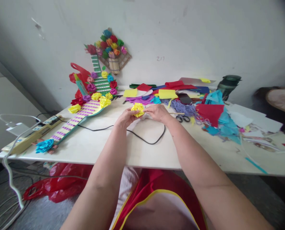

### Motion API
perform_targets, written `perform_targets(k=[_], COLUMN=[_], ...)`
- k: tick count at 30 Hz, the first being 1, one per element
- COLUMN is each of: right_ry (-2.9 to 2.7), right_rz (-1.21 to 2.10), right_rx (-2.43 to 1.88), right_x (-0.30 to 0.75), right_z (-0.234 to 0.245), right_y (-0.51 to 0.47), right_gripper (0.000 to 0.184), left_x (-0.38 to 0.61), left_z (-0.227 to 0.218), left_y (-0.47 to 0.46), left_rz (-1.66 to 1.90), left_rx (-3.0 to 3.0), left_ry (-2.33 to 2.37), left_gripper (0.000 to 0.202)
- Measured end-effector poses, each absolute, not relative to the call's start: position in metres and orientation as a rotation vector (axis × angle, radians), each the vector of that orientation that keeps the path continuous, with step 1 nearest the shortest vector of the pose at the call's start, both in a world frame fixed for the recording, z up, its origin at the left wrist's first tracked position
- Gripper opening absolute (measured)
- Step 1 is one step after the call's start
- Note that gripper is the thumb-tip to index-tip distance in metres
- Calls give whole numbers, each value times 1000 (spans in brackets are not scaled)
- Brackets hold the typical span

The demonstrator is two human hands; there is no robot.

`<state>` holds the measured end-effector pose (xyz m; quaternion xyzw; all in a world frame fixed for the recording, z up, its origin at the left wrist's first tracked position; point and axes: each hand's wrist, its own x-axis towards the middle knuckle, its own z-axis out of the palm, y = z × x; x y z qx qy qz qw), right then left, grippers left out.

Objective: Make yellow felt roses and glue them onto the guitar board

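Both my hands meet over the middle of the white table (137, 150), pinching a small yellow paper flower (138, 109) between them. My left hand (125, 117) grips the flower's left side with closed fingers. My right hand (158, 112) closes on its right side, and a thin wooden stick (177, 113) pokes out to the right from under this hand. A black cable (142, 137) loops on the table just below my hands.
A guitar-shaped craft with paper flowers (84, 111) lies at the left, beside a power strip (32, 134). Coloured paper sheets (166, 92), purple yarn (185, 108), scissors (182, 118) and red and teal scraps (216, 118) fill the right. A flower bouquet craft (111, 48) hangs on the wall. A dark bottle (227, 84) stands far right.
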<state>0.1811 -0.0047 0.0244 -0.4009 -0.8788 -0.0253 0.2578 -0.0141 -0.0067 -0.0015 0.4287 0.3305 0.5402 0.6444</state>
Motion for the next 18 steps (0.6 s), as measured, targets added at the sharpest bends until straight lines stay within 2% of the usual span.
perform_targets(k=[9, 18], right_ry=[-2261, -2175], right_rz=[257, 455], right_rx=[-1024, -1001], right_x=[181, 182], right_z=[22, 19], right_y=[-2, 1], right_gripper=[26, 28], left_x=[-9, -9], left_z=[-1, -1], left_y=[-5, -7], left_rz=[1282, 1266], left_rx=[926, 959], left_ry=[800, 758], left_gripper=[21, 26])
